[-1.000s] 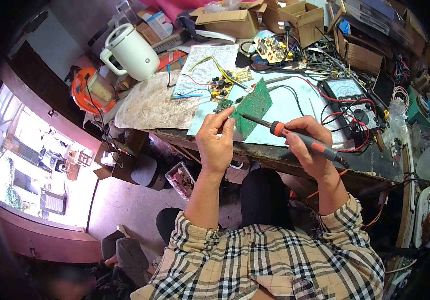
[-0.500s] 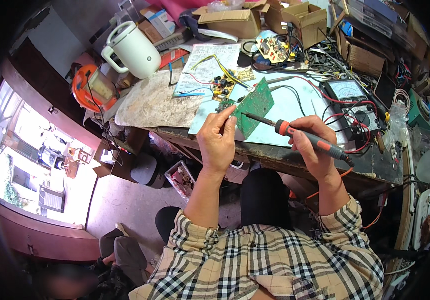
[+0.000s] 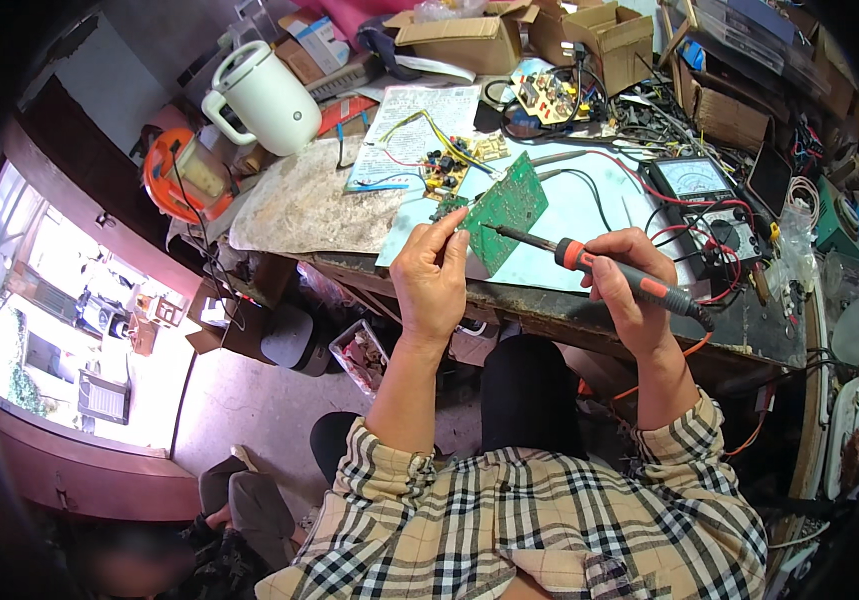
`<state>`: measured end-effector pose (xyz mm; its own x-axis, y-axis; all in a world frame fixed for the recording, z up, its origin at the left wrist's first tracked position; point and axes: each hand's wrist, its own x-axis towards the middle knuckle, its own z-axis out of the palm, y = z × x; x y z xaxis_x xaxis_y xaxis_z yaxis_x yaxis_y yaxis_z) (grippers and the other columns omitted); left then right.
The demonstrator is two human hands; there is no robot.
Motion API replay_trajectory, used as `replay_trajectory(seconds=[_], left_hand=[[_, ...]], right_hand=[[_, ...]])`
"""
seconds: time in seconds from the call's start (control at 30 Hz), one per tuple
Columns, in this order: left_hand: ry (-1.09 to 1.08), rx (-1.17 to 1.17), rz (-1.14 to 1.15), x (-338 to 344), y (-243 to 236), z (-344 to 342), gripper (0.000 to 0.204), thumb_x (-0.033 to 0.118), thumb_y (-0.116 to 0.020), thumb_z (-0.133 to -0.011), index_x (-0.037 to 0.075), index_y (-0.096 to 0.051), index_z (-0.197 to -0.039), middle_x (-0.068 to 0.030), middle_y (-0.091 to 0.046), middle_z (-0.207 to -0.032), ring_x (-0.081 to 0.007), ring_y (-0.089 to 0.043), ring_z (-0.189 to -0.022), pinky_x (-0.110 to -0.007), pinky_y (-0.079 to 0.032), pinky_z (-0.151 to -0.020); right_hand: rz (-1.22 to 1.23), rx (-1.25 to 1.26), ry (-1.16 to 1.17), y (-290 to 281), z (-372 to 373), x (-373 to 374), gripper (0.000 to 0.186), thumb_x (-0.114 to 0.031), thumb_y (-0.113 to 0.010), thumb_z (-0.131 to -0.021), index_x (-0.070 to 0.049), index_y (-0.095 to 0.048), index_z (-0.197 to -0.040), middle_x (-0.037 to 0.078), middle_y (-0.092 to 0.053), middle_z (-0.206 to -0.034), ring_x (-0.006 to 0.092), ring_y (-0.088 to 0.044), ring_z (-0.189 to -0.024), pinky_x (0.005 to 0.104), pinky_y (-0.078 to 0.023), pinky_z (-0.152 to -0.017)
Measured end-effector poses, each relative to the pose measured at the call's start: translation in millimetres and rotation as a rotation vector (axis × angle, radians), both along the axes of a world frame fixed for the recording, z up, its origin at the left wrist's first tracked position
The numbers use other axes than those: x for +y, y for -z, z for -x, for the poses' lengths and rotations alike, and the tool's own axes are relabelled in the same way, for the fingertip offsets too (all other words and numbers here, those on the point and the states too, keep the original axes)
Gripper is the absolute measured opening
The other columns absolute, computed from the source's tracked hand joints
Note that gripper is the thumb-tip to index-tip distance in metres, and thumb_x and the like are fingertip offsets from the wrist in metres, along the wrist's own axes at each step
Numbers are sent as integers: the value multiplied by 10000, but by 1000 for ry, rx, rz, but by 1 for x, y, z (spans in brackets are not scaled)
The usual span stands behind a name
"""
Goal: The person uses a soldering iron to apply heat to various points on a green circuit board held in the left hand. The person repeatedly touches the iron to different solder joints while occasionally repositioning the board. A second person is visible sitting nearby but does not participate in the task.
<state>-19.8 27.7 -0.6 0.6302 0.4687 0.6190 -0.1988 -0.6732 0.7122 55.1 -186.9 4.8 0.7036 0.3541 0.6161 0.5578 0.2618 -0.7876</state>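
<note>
My left hand (image 3: 431, 280) grips the lower left edge of a green circuit board (image 3: 510, 215), which stands tilted over a light blue sheet (image 3: 605, 265). In my right hand (image 3: 630, 290) is a grey and red soldering iron (image 3: 575, 256), its tip reaching to the board's face near my left fingers. Behind the board lies another board (image 3: 440, 168) with yellow, red and blue wires, partly on a printed paper (image 3: 410, 110). An analogue multimeter (image 3: 690, 190) with red and black leads sits to the right.
A white kettle (image 3: 260, 100), an orange container (image 3: 175, 175), open cardboard boxes (image 3: 460, 45) and tangled cables crowd the bench (image 3: 285, 215). Another board (image 3: 540, 95) lies at the back. Another person (image 3: 250, 500) sits low at the left. A plastic bin (image 3: 358, 355) stands below the bench.
My right hand and the soldering iron have shifted slightly to the right and up. The tip stays at the board. My left hand has barely moved.
</note>
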Motion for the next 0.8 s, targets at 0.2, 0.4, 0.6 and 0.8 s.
replay_trajectory(seconds=[0.2, 0.4, 0.6, 0.8], left_hand=[[-2, 6, 2, 0, -2, 1, 246, 23, -672, -878, 60, -725, -1116, -60, -599, -756, -136, -554, -652, -283, -446, -610], [-6, 9, 12, 1, -1, 2, 247, 27, -670, -881, 59, -723, -1120, -66, -625, -775, -130, -571, -666, -279, -457, -623], [17, 41, 43, 0, 0, 1, 243, 26, -661, -906, 20, -710, -1144, -19, -636, -813, -78, -549, -735, -238, -448, -672], [11, -2, 41, 2, 3, 0, 249, 25, -672, -882, 60, -724, -1123, -58, -633, -781, -116, -565, -665, -274, -457, -620]], right_hand=[[55, -11, 5, -2, 1, -2, 124, -92, -644, -888, 26, -644, -926, 26, -629, -678, 54, -553, -593, 206, -428, -543], [39, -12, 4, -2, 2, -1, 121, -89, -640, -887, 25, -644, -927, 29, -635, -677, 54, -558, -590, 206, -430, -541], [43, -24, -3, -1, 2, -1, 125, -91, -638, -889, 24, -643, -938, 33, -641, -681, 55, -565, -592, 205, -435, -543], [50, -28, 6, -2, 2, -2, 124, -91, -639, -886, 23, -644, -935, 37, -647, -682, 58, -571, -590, 208, -443, -545]])
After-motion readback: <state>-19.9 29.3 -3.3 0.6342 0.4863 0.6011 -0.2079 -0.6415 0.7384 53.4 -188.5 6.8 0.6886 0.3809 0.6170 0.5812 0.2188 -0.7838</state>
